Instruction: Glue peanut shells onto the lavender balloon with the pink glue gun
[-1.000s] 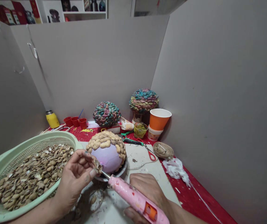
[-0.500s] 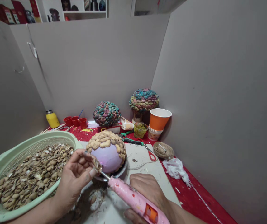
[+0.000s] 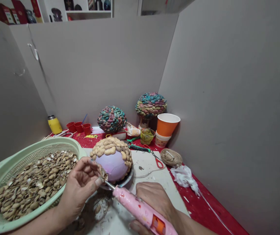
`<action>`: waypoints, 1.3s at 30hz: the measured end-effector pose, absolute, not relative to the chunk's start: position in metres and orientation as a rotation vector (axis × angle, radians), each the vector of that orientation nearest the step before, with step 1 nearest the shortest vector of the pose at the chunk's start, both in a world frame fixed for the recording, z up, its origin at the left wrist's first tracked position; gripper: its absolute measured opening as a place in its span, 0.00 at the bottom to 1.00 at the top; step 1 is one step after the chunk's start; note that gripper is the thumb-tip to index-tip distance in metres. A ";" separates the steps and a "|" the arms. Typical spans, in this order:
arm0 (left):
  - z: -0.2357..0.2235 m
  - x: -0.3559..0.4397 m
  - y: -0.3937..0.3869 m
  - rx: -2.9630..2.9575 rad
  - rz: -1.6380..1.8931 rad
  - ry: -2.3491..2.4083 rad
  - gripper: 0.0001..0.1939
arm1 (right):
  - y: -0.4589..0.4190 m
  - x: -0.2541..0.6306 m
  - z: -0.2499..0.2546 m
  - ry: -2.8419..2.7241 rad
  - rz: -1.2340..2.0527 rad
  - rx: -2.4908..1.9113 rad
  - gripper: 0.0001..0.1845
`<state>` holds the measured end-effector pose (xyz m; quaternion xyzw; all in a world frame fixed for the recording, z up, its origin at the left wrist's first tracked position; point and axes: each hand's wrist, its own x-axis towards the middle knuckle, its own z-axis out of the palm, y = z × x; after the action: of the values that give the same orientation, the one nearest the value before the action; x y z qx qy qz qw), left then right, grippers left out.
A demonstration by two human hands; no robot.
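Between thumb and fingers, my left hand [image 3: 82,182] pinches a peanut shell [image 3: 103,173], its hollow side toward the glue gun. My right hand [image 3: 154,199] is wrapped round a pink hot glue gun [image 3: 137,205], whose metal nozzle meets the shell. Just beyond, a lilac balloon [image 3: 111,164] rests in a shallow bowl [image 3: 129,179]; peanut shells [image 3: 110,146] cover its top and right side, while its near face is bare. To the left is a green basket [image 3: 76,143] full of shells.
Behind stand two colourful shell-covered domes [image 3: 112,119] [image 3: 151,105], paper cups [image 3: 168,125], red cups [image 3: 87,129] and a yellow bottle [image 3: 54,124]. Red-handled scissors [image 3: 159,163], a twine coil [image 3: 171,158] and a white plastic bag [image 3: 185,178] lie at right. Grey panels enclose the table.
Almost nothing differs. Both hands keep their places, with the glue gun's nozzle still at the peanut shell; the gun has shifted very slightly left.
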<state>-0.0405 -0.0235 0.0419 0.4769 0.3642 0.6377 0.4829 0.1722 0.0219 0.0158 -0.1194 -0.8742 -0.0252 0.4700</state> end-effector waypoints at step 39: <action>0.047 -0.033 -0.026 1.209 1.446 0.971 0.14 | 0.021 0.173 0.018 -2.069 0.130 -0.330 0.21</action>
<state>-0.0325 -0.0257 0.0466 0.4975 0.3997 0.5949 0.4887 0.1725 0.0212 0.0181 -0.1364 -0.8547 0.0537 0.4981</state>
